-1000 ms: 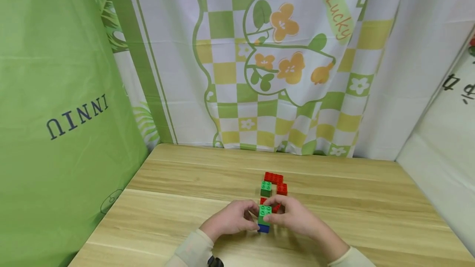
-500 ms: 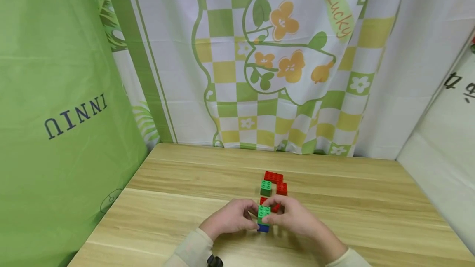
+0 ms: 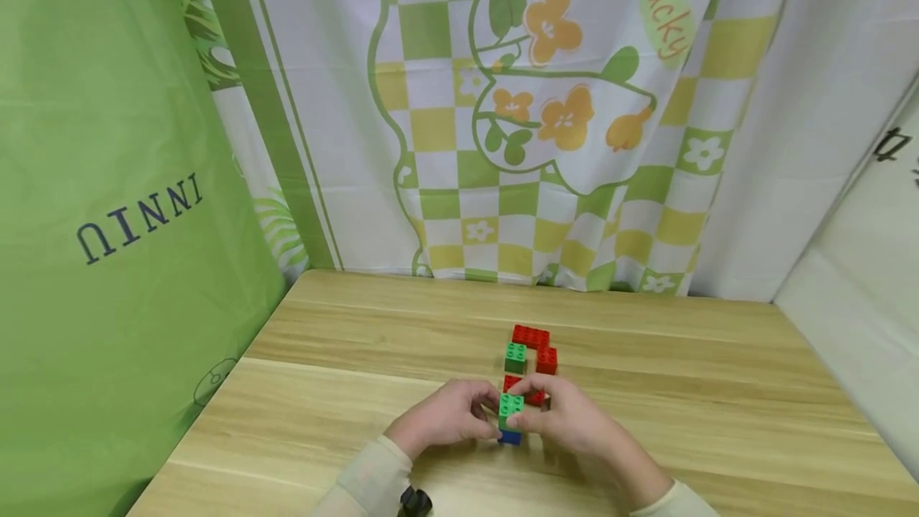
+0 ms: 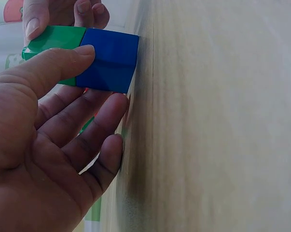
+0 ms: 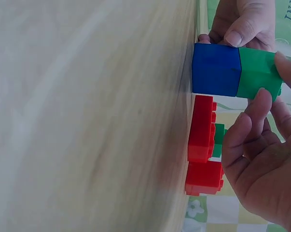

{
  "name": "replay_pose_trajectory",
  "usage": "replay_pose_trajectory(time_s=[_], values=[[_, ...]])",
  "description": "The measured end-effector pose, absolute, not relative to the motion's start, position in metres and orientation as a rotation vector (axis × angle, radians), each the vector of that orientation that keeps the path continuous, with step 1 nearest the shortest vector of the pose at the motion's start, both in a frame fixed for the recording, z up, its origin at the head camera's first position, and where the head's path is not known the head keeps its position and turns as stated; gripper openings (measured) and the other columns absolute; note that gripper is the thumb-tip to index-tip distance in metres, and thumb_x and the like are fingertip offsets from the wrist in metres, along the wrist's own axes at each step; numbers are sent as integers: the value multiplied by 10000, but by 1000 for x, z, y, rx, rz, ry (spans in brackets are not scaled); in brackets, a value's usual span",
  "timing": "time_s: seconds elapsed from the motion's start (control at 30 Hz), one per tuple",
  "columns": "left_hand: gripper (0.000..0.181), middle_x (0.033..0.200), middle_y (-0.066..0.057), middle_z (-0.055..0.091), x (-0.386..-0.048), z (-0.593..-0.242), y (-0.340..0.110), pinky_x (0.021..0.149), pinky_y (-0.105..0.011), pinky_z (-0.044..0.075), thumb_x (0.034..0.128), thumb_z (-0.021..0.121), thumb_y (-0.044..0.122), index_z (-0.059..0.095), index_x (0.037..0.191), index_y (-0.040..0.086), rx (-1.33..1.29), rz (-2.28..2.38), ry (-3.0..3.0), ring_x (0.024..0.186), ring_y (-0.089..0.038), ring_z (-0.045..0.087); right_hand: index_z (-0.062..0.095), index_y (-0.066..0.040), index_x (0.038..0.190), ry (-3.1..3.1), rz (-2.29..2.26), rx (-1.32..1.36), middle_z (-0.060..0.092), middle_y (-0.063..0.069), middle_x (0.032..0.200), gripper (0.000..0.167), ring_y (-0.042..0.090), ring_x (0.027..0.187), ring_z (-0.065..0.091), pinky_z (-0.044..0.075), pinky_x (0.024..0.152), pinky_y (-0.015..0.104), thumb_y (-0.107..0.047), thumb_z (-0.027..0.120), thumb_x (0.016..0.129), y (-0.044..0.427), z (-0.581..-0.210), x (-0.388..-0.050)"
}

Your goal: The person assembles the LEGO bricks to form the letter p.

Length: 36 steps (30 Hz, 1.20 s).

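- Head view: your left hand [image 3: 448, 419] pinches the blue brick [image 3: 510, 438], your right hand [image 3: 577, 420] the green brick [image 3: 506, 413] on top. Beyond them on the table [image 3: 323, 421]: a half-hidden red brick [image 3: 534, 400], second green brick [image 3: 515, 358], small red brick [image 3: 547, 360] and far red brick [image 3: 530, 336], all apart from your stack.
- Left wrist: your thumb crosses the seam; green meets blue flush, so that joint looks done.
- Right wrist: your thumb and fingers grip green; four bricks remain off this stack.
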State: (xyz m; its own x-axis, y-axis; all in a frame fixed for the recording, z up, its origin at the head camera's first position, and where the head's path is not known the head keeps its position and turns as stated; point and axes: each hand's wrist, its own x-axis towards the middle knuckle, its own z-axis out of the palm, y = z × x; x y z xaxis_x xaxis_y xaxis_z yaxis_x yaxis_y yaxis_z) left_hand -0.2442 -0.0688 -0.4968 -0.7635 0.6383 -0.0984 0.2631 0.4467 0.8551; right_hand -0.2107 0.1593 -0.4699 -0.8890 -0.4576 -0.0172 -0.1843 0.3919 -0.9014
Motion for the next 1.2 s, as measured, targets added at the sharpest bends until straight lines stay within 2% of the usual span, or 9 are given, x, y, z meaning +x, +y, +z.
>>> replay_pose_trajectory(time_s=[0.27, 0.57, 0.73, 0.9, 1.03, 1.2], values=[[276, 977, 120, 674, -245, -492, -67, 721, -244, 523, 787, 813, 152, 670, 1019, 194, 755, 1223, 2289, 804, -50, 643, 665, -174, 1098, 2407, -1476, -544, 640, 19, 1071, 313, 195, 821, 540, 478, 637, 288, -340, 772, 855, 162, -471, -211], [296, 1014, 123, 663, -247, -490, -71, 737, -235, 526, 809, 794, 185, 657, 1071, 193, 799, 1190, 2293, 834, -41, 644, 660, -169, 1106, 2359, -1509, -518, 620, 67, 1077, 322, 124, 629, 515, 483, 555, 278, -322, 780, 850, 162, -470, -210], [351, 1032, 122, 654, -247, -484, -76, 717, -248, 521, 810, 805, 239, 653, 1124, 204, 797, 1158, 2342, 835, -44, 622, 654, -159, 1114, 2341, -1521, -491, 625, 70, 1051, 346, 150, 641, 530, 494, 562, 294, -329, 786, 843, 161, -470, -209], [367, 1099, 31, 660, -243, -471, -81, 722, -257, 526, 823, 803, 252, 653, 1146, 163, 813, 1220, 2333, 853, -67, 618, 654, -151, 1108, 2336, -1525, -490, 638, 72, 952, 348, 144, 607, 519, 486, 544, 285, -320, 792, 837, 160, -470, -207], [331, 1105, -17, 662, -239, -466, -80, 693, -263, 536, 825, 805, 240, 665, 1117, 170, 827, 1317, 2300, 842, -84, 623, 651, -152, 1113, 2306, -1539, -495, 640, 69, 984, 342, 126, 574, 498, 482, 534, 274, -314, 786, 844, 160, -470, -208], [258, 1018, 73, 657, -236, -467, -76, 669, -262, 540, 849, 785, 256, 677, 1076, 193, 876, 1361, 2284, 813, -88, 630, 646, -149, 1136, 2287, -1540, -494, 634, 66, 1067, 357, 135, 590, 496, 492, 552, 287, -321, 777, 852, 160, -471, -207]])
